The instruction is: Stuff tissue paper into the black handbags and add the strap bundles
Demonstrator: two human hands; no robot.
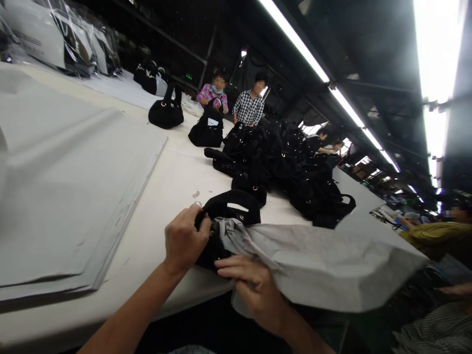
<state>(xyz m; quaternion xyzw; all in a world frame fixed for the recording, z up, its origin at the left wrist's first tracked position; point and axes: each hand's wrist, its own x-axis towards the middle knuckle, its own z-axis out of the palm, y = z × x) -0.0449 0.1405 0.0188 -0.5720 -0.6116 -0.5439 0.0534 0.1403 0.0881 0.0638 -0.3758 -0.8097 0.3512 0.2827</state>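
At the near edge of the table, a black handbag [208, 255] stands with its handles raised. My left hand [186, 238] is closed on the bag's upper edge, thumb and fingers pinching the fabric. A large crumpled sheet of grey paper [324, 260] runs from the bag's opening out to the right, past the table edge; its gathered end is tucked in at the opening. My right hand [254, 285] is closed around the paper low at the bag's front, fingertips against the bag. The bag's inside is hidden.
A stack of flat grey paper sheets [73, 196] lies on the left. Beyond the held bag is a big heap of black handbags [276, 157], with single bags [165, 114] standing farther left. Clear-wrapped goods [59, 39] are at the back left. Several people stand around the table.
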